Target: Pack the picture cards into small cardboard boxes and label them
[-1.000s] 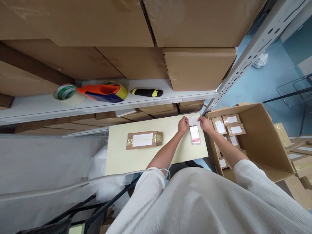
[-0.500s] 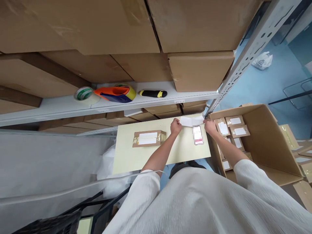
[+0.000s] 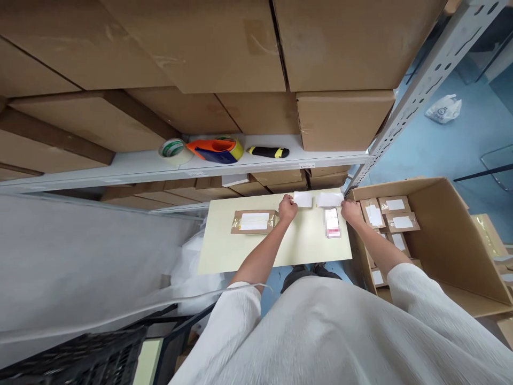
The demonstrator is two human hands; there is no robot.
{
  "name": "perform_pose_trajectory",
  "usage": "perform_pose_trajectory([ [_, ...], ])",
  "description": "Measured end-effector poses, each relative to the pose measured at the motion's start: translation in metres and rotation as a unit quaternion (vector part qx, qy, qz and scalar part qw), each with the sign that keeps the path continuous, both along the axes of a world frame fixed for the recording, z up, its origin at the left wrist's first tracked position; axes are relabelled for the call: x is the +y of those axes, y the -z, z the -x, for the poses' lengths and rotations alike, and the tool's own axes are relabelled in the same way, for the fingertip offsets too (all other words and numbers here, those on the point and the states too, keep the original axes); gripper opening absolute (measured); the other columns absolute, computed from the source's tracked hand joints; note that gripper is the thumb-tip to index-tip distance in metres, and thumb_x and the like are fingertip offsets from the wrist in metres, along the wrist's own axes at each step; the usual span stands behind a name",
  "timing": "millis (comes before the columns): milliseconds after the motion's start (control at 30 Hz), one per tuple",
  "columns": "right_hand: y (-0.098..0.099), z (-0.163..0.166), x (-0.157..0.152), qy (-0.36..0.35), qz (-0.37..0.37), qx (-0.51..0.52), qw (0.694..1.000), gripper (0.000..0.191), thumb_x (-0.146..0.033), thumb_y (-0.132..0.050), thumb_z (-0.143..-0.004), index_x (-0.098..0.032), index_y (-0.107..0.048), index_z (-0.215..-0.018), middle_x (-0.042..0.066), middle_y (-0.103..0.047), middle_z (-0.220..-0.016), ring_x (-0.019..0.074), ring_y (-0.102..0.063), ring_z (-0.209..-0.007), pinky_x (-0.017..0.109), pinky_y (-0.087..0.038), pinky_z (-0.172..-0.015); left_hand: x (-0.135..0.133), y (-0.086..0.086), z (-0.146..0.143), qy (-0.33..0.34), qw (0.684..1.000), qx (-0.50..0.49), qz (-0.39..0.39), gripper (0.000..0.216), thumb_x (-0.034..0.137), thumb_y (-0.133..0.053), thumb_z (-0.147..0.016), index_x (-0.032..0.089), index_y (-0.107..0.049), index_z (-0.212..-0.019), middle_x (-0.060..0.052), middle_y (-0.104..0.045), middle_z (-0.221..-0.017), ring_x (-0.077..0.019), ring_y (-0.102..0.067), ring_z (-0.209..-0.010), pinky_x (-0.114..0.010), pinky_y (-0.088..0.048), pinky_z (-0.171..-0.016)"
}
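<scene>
My left hand (image 3: 287, 208) pinches the left edge of a small white paper slip (image 3: 303, 199). A second white paper slip (image 3: 329, 200) is gripped at its right end by my right hand (image 3: 351, 211). A narrow gap separates the two slips over the far edge of the pale yellow table (image 3: 224, 256). Just below the right-hand slip lies a phone (image 3: 332, 222) with its screen lit and partly blurred. To the left of my left forearm, a taped brown parcel (image 3: 254, 221) with a white label rests on the table.
An open carton (image 3: 444, 235) of labelled small boxes stands right of the table. Along the shelf edge (image 3: 160, 175) lie a tape roll (image 3: 175, 151), a tape dispenser (image 3: 216, 149) and a utility knife (image 3: 267, 152). Large boxes (image 3: 344, 120) fill the shelf. A black crate (image 3: 92, 353) sits lower left.
What was one continuous strip of paper between my hands is now two separate slips with a gap. The view has shifted slightly to the left.
</scene>
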State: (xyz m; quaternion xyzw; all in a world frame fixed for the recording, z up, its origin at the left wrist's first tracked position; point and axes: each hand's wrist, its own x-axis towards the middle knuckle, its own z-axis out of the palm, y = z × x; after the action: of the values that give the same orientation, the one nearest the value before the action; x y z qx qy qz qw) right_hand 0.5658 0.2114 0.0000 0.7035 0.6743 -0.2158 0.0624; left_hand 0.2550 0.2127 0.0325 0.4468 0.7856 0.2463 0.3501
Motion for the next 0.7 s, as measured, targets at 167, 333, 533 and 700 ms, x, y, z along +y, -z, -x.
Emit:
perform_pose_trajectory([
  [167, -0.008, 0.017, -0.001, -0.033, -0.050, 0.019, 0.998, 0.037, -0.013, -0.055, -0.098, -0.017, -0.079, -0.124, 0.023, -0.066, -0.141, 0.0364, -0.061, -0.128, 0.044, -0.042, -0.103, -0.008, -0.010, 0.007, -0.022, 0.999, -0.020, -0.013, 0.035, 0.005, -0.070, -0.075, 0.027, -0.062, -0.101, 0.000, -0.071, -0.089, -0.0232, -0.071, -0.094, -0.031, -0.051, -0.082],
  [333, -0.015, 0.062, -0.004, -0.128, -0.033, 0.154, 0.979, 0.034, -0.027, -0.070, -0.099, -0.021, -0.074, -0.131, 0.013, -0.070, -0.137, 0.0292, -0.065, -0.123, 0.039, -0.047, -0.106, -0.022, -0.023, 0.017, -0.030, 0.997, -0.064, -0.017, 0.042, 0.008, -0.071, -0.077, 0.028, -0.059, -0.113, 0.000, -0.072, -0.103, -0.0192, -0.070, -0.093, -0.029, -0.051, -0.080],
  [533, -0.022, 0.127, -0.014, -0.105, -0.041, 0.296, 0.948, 0.044, -0.037, -0.082, -0.089, -0.024, -0.071, -0.129, 0.009, -0.071, -0.132, 0.0232, -0.070, -0.105, 0.036, -0.055, -0.095, -0.042, -0.039, 0.046, -0.047, 0.990, -0.114, -0.068, 0.058, 0.009, -0.073, -0.074, 0.028, -0.055, -0.126, -0.004, -0.068, -0.125, -0.0163, -0.069, -0.095, -0.028, -0.053, -0.081],
  [700, -0.033, 0.171, -0.016, -0.061, -0.063, 0.409, 0.908, 0.013, -0.038, -0.065, -0.091, -0.025, -0.068, -0.092, 0.005, -0.073, -0.108, 0.0210, -0.069, -0.097, 0.034, -0.055, -0.092, -0.057, -0.057, 0.086, -0.082, 0.971, -0.205, -0.097, 0.045, 0.010, -0.064, -0.079, 0.027, -0.057, -0.120, -0.005, -0.070, -0.126, -0.0150, -0.069, -0.082, -0.030, -0.054, -0.075],
])
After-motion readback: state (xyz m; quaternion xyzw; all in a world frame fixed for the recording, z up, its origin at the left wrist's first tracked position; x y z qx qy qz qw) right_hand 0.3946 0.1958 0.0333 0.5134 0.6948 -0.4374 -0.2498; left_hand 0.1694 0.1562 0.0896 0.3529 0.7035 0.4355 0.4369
